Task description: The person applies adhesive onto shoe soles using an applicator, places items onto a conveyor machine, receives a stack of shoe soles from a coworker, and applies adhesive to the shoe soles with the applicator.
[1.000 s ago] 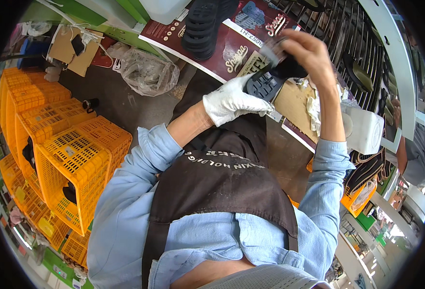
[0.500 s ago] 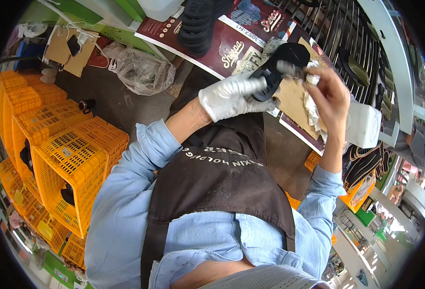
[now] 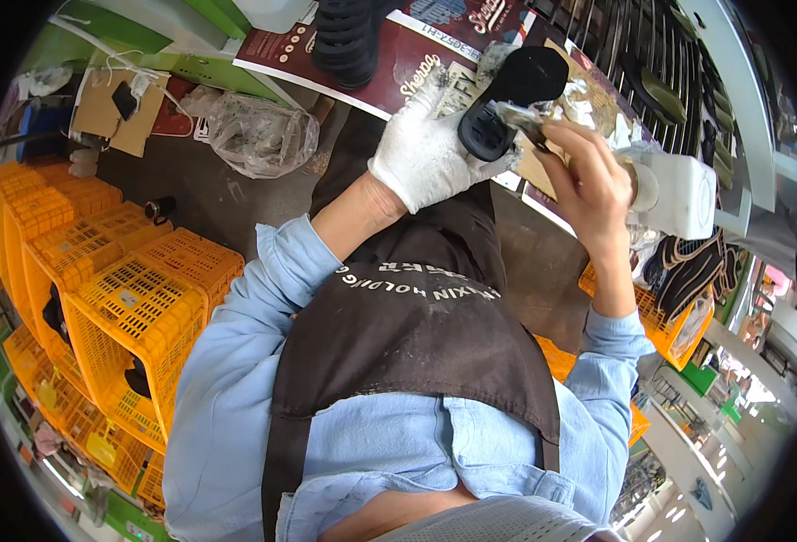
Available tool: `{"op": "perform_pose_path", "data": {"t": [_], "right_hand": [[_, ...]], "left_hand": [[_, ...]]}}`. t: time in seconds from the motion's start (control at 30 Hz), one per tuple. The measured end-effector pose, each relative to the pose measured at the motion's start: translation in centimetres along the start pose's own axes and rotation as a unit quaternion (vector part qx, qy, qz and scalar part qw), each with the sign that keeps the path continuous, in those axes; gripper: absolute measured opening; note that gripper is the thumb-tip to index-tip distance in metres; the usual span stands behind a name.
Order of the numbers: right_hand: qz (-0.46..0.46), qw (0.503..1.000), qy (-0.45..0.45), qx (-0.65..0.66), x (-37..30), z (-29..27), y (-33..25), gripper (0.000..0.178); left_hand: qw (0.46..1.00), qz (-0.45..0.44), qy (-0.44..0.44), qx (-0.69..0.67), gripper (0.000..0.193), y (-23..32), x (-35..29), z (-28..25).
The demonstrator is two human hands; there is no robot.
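My left hand [image 3: 425,158], in a white glove, holds a black slide sandal or shoe sole [image 3: 532,74] by its near end. The thumb side is spread away, while fingers show at the lower edge of the piece. The bare right hand [image 3: 592,181] pinches what looks like a small brush [image 3: 523,119] with pale bristles; its tip rests on or just over the black piece's near, open part. Beneath them lies a piece of brown cardboard [image 3: 535,176] with crumpled white scraps [image 3: 579,107].
A white plastic bottle [image 3: 683,194] stands beside my right wrist. Black ribbed footwear [image 3: 344,45] sits on the maroon printed board [image 3: 276,59]. A metal rack [image 3: 638,50] runs along the far right. Orange crates [image 3: 136,307] are stacked at left, near a clear plastic bag [image 3: 263,135].
The black piece has turned and shifted slightly left, showing more of its flat face. My left hand has opened its thumb side upward. My right hand has brought the brush down to the piece.
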State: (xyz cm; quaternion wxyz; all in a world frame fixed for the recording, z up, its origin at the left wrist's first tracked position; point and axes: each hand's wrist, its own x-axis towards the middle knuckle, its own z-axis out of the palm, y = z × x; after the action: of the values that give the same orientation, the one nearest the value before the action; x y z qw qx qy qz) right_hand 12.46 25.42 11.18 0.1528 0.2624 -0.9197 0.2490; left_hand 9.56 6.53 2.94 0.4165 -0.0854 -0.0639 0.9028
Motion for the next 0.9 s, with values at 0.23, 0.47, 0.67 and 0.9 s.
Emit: {"op": "perform_pose_path", "data": {"t": [0.23, 0.47, 0.67, 0.9], "right_hand": [[-0.013, 0.999, -0.042, 0.030, -3.1, -1.0, -3.3, 0.031], [-0.012, 0.996, -0.080, -0.048, -3.7, -0.8, -3.4, 0.030], [-0.026, 0.997, 0.001, -0.073, -3.3, -0.3, -3.1, 0.032], [-0.023, 0.996, -0.011, -0.085, -3.7, -0.2, -3.7, 0.031]], "left_hand": [[1.000, 0.020, 0.008, -0.017, 0.052, -0.7, 0.5, 0.0], [0.999, 0.010, -0.032, -0.017, 0.051, -1.5, 0.7, 0.1], [1.000, -0.004, -0.018, -0.023, 0.064, -2.2, 0.9, -0.3], [0.983, -0.047, -0.140, -0.107, 0.073, -2.5, 1.2, -1.9]]}}
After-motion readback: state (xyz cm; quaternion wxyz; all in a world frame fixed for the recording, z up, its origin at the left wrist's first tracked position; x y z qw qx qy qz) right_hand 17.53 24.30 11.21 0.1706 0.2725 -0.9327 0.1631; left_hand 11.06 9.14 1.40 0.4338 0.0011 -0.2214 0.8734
